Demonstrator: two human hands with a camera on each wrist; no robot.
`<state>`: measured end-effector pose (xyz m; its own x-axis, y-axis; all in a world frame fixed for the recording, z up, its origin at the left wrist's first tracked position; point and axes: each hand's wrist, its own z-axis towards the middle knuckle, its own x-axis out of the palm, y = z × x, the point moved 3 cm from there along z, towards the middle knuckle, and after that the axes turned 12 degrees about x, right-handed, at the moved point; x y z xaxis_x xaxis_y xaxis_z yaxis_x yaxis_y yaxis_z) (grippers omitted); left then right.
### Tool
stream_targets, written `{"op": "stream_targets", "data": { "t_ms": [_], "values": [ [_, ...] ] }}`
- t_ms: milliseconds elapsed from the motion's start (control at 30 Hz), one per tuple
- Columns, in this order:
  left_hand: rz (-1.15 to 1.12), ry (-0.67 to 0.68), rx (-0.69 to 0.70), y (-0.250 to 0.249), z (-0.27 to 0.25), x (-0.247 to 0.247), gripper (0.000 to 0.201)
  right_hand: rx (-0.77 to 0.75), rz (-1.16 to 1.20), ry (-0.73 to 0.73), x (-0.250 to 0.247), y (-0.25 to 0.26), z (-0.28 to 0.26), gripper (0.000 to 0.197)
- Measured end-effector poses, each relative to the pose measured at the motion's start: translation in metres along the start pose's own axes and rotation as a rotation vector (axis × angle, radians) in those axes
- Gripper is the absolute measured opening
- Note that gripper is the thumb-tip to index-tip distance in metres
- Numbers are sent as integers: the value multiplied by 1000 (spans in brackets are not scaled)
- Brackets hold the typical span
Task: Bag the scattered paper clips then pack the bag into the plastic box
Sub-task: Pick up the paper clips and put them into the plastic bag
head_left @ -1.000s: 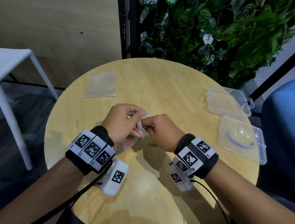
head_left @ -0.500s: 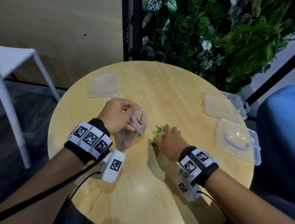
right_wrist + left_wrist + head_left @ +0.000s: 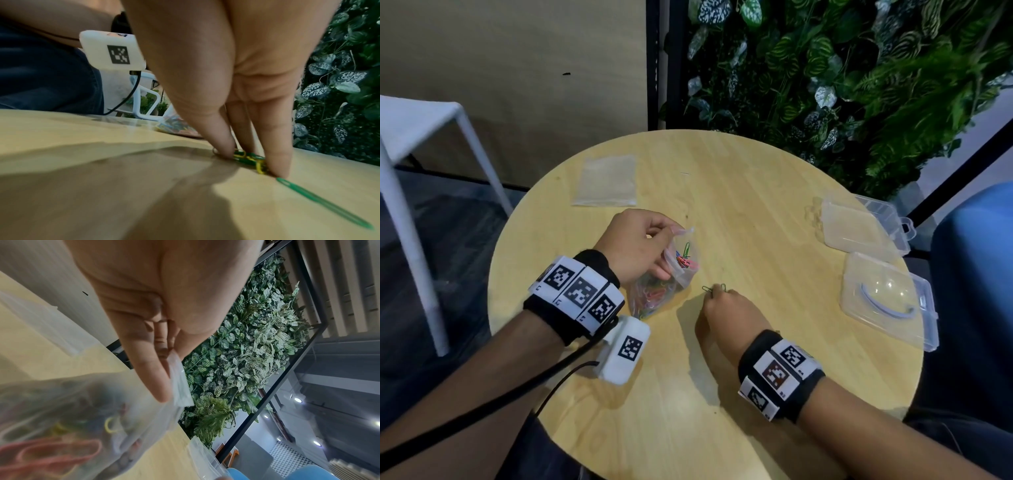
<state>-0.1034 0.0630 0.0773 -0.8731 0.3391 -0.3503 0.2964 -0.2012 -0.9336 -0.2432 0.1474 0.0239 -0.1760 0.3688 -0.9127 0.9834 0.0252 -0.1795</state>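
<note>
Thin wire paper clips (image 3: 249,158), green and yellow, lie pinched between the right hand's (image 3: 732,313) thumb and fingertips (image 3: 277,162) on the smooth round wooden counter (image 3: 756,212); one more green clip (image 3: 320,200) lies just beside them. To that hand's left, the left hand (image 3: 635,248) pinches the rim of a crinkled clear plastic bag (image 3: 659,291) full of coloured clips, its bottom resting on the counter. Well to the right sit two translucent rectangular plastic boxes (image 3: 887,301), both apart from the hands.

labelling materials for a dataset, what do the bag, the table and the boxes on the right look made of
Bag: thin clear plastic film; it crinkles and the clips show through.
Table: pale wood with visible grain and a soft satin sheen, possibly laminate.
Boxes: rigid clear plastic, glossy, with moulded latches.
</note>
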Motion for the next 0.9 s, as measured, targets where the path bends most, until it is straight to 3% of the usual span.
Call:
{"op": "stream_targets", "data": {
  "t_ms": [200,333,500,633,767,900],
  "values": [
    [16,10,-1,2,-1,0,20,-35,2,-85,-11,-8,7,27],
    [21,9,0,5,-1,1,19,75,184,-90,-13,-27,26,23],
    [21,21,3,5,-1,5,19,246,826,82,-7,-77,47,9],
    [23,20,3,4,-1,5,18,292,1128,187,-5,-96,52,15],
    [26,34,7,3,0,7,17,197,1748,313,-27,-89,49,10],
    [36,36,23,1,0,12,18,46,1934,329,-50,-64,44,11]
  ]
}}
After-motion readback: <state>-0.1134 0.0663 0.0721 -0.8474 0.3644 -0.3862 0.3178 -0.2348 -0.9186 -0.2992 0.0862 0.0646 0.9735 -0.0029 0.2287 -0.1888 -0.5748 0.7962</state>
